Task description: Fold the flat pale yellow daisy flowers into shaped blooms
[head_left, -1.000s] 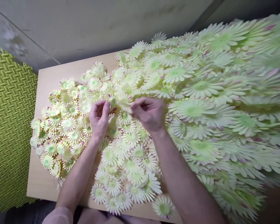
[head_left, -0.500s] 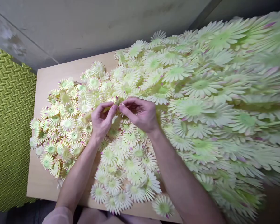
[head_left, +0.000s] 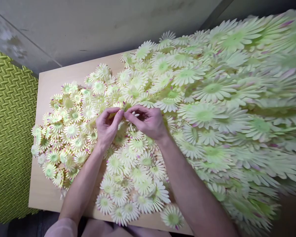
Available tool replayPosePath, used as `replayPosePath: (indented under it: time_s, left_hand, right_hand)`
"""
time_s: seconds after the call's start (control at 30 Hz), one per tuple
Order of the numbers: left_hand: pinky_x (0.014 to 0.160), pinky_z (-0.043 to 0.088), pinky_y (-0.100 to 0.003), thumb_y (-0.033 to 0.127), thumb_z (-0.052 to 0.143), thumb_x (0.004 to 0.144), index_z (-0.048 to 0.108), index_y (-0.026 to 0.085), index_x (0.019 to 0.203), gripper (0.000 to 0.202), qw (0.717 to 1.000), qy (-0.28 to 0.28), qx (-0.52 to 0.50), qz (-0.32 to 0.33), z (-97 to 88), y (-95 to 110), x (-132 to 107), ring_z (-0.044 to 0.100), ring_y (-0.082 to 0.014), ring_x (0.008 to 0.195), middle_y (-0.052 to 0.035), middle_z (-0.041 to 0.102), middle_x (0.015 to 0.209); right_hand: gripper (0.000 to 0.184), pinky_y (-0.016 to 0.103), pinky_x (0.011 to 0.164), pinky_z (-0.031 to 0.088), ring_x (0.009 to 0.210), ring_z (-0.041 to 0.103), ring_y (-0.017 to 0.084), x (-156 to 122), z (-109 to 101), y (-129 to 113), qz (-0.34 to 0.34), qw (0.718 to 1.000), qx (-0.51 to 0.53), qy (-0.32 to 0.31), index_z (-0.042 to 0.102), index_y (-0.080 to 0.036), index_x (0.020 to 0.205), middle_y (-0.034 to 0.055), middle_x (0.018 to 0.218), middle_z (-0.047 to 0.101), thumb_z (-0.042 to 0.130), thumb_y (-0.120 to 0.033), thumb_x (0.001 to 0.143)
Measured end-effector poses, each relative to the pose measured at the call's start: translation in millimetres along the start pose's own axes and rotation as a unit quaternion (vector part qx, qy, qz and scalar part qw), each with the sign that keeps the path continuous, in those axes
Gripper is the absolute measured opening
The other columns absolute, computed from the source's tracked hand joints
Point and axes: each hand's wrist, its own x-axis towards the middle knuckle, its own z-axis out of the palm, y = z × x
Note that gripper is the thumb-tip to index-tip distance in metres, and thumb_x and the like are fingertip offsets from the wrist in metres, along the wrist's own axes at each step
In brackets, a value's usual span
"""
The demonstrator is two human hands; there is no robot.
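Note:
My left hand [head_left: 106, 128] is closed in a pinch, thumb against forefinger, above the middle of the flower heap. Its fingertips meet those of my right hand [head_left: 149, 122], which is pinched too. Between them is an artificial flower, mostly hidden by the fingers; a few pale petals [head_left: 136, 115] show under the right forefinger. All around lie loose artificial daisy heads with cream petals, pale green centres and pink tips. Smaller heads [head_left: 71, 131] are heaped left of my left hand, and flatter ones [head_left: 137, 173] lie between my forearms.
A large pile of wider flower heads [head_left: 204, 115] spreads across the right side. Everything lies on a light wooden board [head_left: 49, 197]. A green woven-texture foam mat [head_left: 12, 138] stands along the left edge, and a grey wall [head_left: 101, 26] rises behind.
My right hand has shifted slightly left and its fingers have turned a little, showing more pale petals beneath them. The left hand has barely moved. The heaps look the same.

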Motion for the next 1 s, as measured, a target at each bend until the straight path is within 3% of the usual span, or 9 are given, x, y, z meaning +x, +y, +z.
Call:
replayPosePath:
  time_s: [0.17,0.3,0.43,0.53,0.67,0.73,0.9,1.0]
  left_hand:
    - [0.064,0.056,-0.022,0.038,0.07,0.084,0.068,0.018,0.088,0.021,1.0,0.009,0.01,-0.018,-0.4,2.8,-0.1,0.066,-0.008,0.07,-0.0013,0.069,0.08]
    - [0.055,0.05,-0.019,0.044,0.067,0.085,0.065,0.018,0.086,0.026,0.999,0.038,0.031,-0.023,-2.5,3.6,0.2,0.06,-0.0065,0.062,-0.0003,0.065,0.073]
    - [0.061,0.053,-0.02,0.049,0.066,0.085,0.063,0.019,0.086,0.03,0.998,0.052,0.023,-0.031,-3.0,3.8,0.6,0.061,-0.0077,0.067,-0.0003,0.062,0.076]
    - [0.063,0.053,-0.021,0.049,0.065,0.085,0.062,0.019,0.087,0.03,0.997,0.062,0.027,-0.044,-2.5,5.6,0.6,0.06,-0.0077,0.069,0.0,0.062,0.077]
    - [0.065,0.056,-0.021,0.046,0.067,0.085,0.063,0.02,0.088,0.027,0.998,0.041,0.017,-0.046,-1.0,7.7,0.8,0.063,-0.0079,0.069,0.0,0.064,0.078]
    - [0.066,0.057,-0.021,0.043,0.07,0.083,0.064,0.02,0.088,0.025,0.999,0.028,0.006,-0.036,-0.1,7.4,0.9,0.065,-0.0085,0.072,-0.0008,0.066,0.08]
    - [0.07,0.059,-0.023,0.036,0.073,0.082,0.067,0.018,0.089,0.021,1.0,-0.014,0.01,0.012,1.4,4.2,0.3,0.069,-0.0104,0.08,-0.0035,0.07,0.087]
    - [0.076,0.06,-0.026,0.034,0.074,0.081,0.068,0.017,0.09,0.019,0.999,-0.04,0.011,0.023,1.7,3.9,-0.5,0.07,-0.0125,0.087,-0.0056,0.071,0.093]
  right_hand:
    - [0.022,0.022,0.033,0.031,0.039,0.043,0.007,3.5,-4.0,3.4,-0.011,0.999,0.001,0.033,0.066,-0.02,0.075,-0.0029,0.054,0.055,0.067,-0.038,0.087]
    - [0.025,0.024,0.035,0.036,0.045,0.046,0.009,9.1,-5.3,18.8,-0.054,0.984,0.019,0.171,0.06,-0.022,0.074,-0.0005,0.061,0.055,0.065,-0.042,0.088]
    - [0.025,0.026,0.034,0.035,0.04,0.039,0.009,10.4,-3.9,28.6,-0.017,0.966,0.071,0.249,0.058,-0.025,0.079,-0.0028,0.06,0.047,0.062,-0.047,0.09]
    - [0.031,0.025,0.031,0.031,0.036,0.033,0.007,9.2,-4.2,23.8,-0.025,0.97,0.102,0.219,0.057,-0.025,0.078,-0.0055,0.053,0.043,0.07,-0.053,0.083]
    - [0.037,0.024,0.034,0.033,0.04,0.043,0.008,6.1,-5.1,9.2,-0.047,0.994,0.064,0.076,0.061,-0.023,0.07,-0.0043,0.053,0.052,0.082,-0.053,0.069]
    - [0.035,0.024,0.036,0.035,0.042,0.044,0.008,4.4,-4.2,3.1,-0.04,0.997,0.046,0.04,0.065,-0.022,0.07,-0.0041,0.052,0.053,0.084,-0.051,0.066]
    - [0.035,0.024,0.038,0.035,0.042,0.042,0.009,1.6,-0.7,-2.3,-0.009,0.999,0.025,0.039,0.07,-0.02,0.07,-0.0046,0.048,0.051,0.084,-0.052,0.065]
    - [0.032,0.024,0.04,0.036,0.043,0.044,0.009,0.8,-0.3,-3.1,-0.006,0.999,0.009,0.041,0.071,-0.02,0.071,-0.004,0.048,0.052,0.08,-0.051,0.073]
